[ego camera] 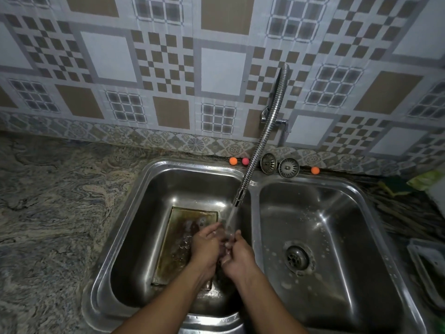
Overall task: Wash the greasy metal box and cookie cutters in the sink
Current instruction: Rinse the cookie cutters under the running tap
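A greasy, brown-stained metal box point(177, 239) lies flat in the left basin of the steel double sink point(134, 203), wet inside. Water runs from the flexible steel tap point(255, 150) onto my hands. My left hand point(206, 247) and my right hand point(237, 255) are pressed together under the stream, just above the box's right side. Something small may be held between the fingers, but I cannot make it out. No cookie cutter is clearly visible.
The right basin point(320, 225) holds soap flecks around its drain point(297, 257). Two strainer plugs point(279, 165) and small orange and pink balls point(238, 161) rest on the back ledge. A marbled counter point(48, 213) lies left. A plastic container point(428, 263) stands at the right.
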The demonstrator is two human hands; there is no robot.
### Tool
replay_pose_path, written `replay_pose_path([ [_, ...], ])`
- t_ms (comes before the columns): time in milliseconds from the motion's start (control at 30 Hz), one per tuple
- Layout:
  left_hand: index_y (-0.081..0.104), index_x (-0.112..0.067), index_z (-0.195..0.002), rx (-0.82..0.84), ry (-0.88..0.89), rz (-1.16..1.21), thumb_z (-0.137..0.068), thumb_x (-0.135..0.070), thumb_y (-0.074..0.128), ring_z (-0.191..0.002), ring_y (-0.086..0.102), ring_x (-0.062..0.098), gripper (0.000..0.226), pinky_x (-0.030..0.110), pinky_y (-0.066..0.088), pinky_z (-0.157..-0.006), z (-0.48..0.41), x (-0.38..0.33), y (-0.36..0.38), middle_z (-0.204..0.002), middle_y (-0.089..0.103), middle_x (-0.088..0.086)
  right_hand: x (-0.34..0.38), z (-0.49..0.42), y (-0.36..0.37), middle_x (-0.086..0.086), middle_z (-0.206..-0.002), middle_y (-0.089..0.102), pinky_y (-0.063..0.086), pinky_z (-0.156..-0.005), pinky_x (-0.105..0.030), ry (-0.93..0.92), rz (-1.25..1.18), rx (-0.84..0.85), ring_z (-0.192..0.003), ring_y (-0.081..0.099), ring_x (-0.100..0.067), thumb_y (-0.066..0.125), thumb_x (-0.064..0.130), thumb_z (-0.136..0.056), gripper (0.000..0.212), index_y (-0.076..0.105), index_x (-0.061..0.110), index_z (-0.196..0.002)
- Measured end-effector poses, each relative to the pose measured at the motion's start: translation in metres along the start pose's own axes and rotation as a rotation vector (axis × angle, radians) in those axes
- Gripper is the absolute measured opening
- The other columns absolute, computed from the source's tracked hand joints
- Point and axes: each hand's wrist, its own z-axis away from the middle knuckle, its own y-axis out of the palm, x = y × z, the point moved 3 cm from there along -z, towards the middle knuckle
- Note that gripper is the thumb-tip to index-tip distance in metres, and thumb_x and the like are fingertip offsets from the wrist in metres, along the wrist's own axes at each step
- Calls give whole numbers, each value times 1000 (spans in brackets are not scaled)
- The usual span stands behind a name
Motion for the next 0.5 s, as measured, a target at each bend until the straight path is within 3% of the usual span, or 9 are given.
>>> replay_pose_path([
  [67,65,-2,-98,-43,-38,47,-98,-12,57,-43,50,21,12,22,39,-38,1,-3,-4,-65,63,19,-1,5,3,-2,-49,51,31,-30,-18,24,76,13,-34,42,-8,44,26,-103,30,57,10,-80],
  [133,63,-6,-90,-86,17,13,-98,-17,57,-42,50,20,14,21,38,-38,-2,-12,-8,-60,58,16,-6,9,6,0,-51,51,30,-32,-17,50,112,55,-35,40,-6,48,25,-101,28,59,10,-80],
  [233,68,-10,-93,-88,148,-77,-98,-14,54,-61,62,22,15,29,51,-53,1,-25,-7,-76,66,18,-3,18,16,0,-56,55,34,-35,-17,79,43,169,-39,44,-7,46,32,-101,33,60,10,-81],
  [333,68,-7,-104,1,124,-49,-99,-9,48,-77,67,24,21,36,54,-73,7,-20,6,-88,72,16,16,14,19,1,-52,52,33,-32,-17,84,-8,256,-37,42,-6,46,31,-101,31,58,12,-80],
  [433,69,-7,-94,36,106,-112,-97,-6,47,-63,64,20,23,28,52,-53,18,-8,32,-77,71,13,49,16,1,6,-39,35,16,-24,-15,81,214,271,-26,26,-5,47,29,-98,40,45,19,-60],
  [500,67,-5,-88,109,94,-212,-96,-6,46,-56,60,19,23,27,49,-50,24,7,59,-67,66,11,78,22,-26,4,-38,36,17,-27,-13,-14,557,199,-26,27,-6,48,29,-98,46,45,19,-53],
])
